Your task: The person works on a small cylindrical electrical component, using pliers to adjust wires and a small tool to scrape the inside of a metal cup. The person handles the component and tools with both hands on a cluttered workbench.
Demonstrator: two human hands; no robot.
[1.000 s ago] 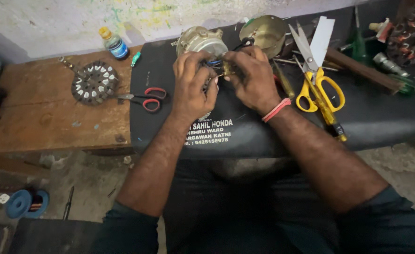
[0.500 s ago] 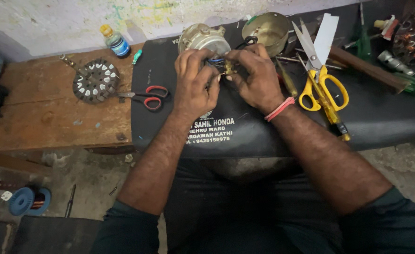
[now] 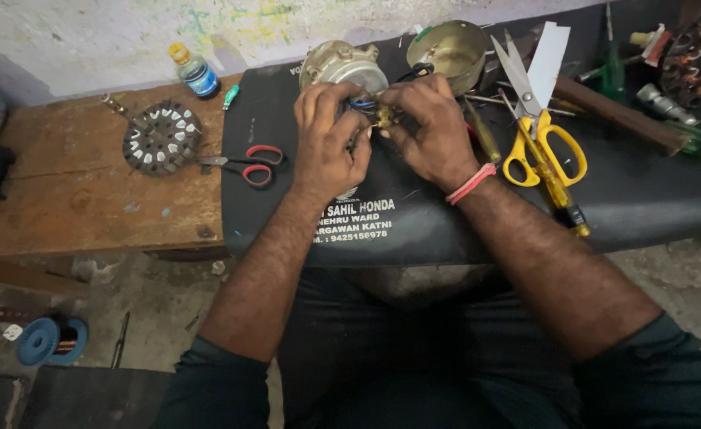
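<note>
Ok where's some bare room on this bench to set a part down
Bare wood lies on the wooden bench, in front of the round wound stator. The black mat is bare along its near right edge, past the yellow scissors. It is crowded around both hands, the motor housing and the far right tool pile.

I sit in a small repair workshop: a worn wooden bench (image 3: 73,206), a wound motor stator (image 3: 160,137), scissors (image 3: 543,139), screwdrivers (image 3: 553,187), a wire spool (image 3: 45,342) on the dusty floor.

Wooden bench (image 3: 73,214) — stator (image 3: 161,137), black mat (image 3: 652,199)
</note>
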